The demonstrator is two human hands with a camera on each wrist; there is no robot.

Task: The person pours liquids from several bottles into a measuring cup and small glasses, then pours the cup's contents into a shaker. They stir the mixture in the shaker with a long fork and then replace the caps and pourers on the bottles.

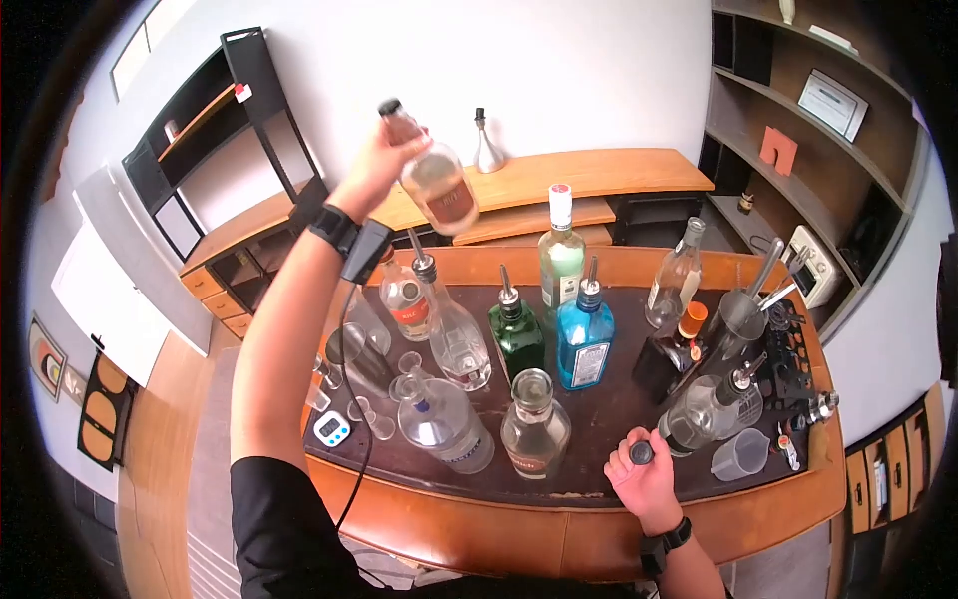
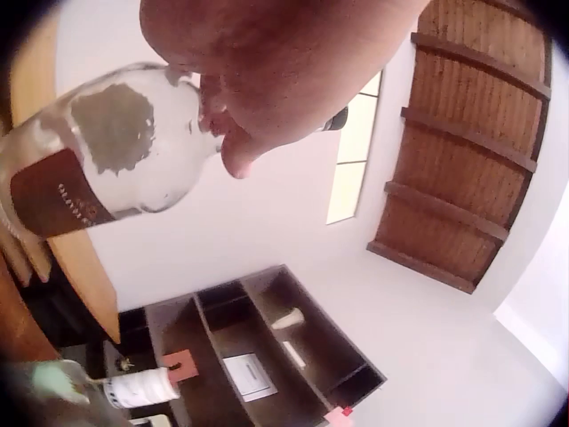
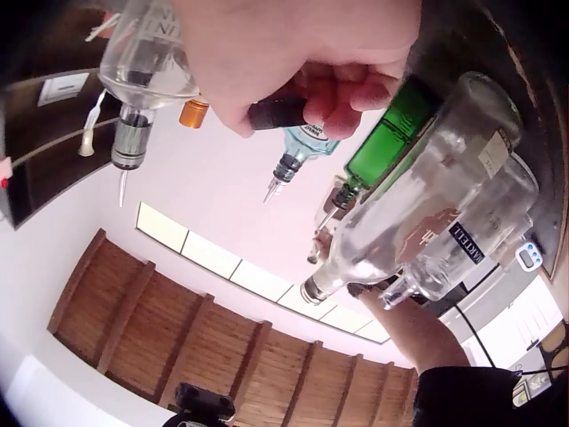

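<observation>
My left hand (image 1: 377, 172) grips the neck of a clear bottle (image 1: 444, 190) with a brown-red label, raised above the back left of the table. In the left wrist view the fingers of this hand (image 2: 267, 80) wrap the neck of the bottle (image 2: 133, 133), and a dark cap shows past the hand. Low over the front edge, my right hand (image 1: 644, 487) pinches a small black cap (image 1: 641, 453). The right wrist view shows the cap (image 3: 277, 114) between thumb and fingers of that hand (image 3: 302, 44). An uncapped clear bottle (image 1: 536, 429) stands left of it.
Green (image 1: 516, 339) and blue (image 1: 585, 344) bottles with pourers stand mid-table. Several clear bottles, a metal shaker (image 1: 364, 359) and a timer (image 1: 331, 428) are at the left. A pourer bottle (image 1: 699, 414), plastic cup (image 1: 741, 455) and utensil holder (image 1: 736, 324) are right. A cable (image 1: 361, 479) hangs below my left arm.
</observation>
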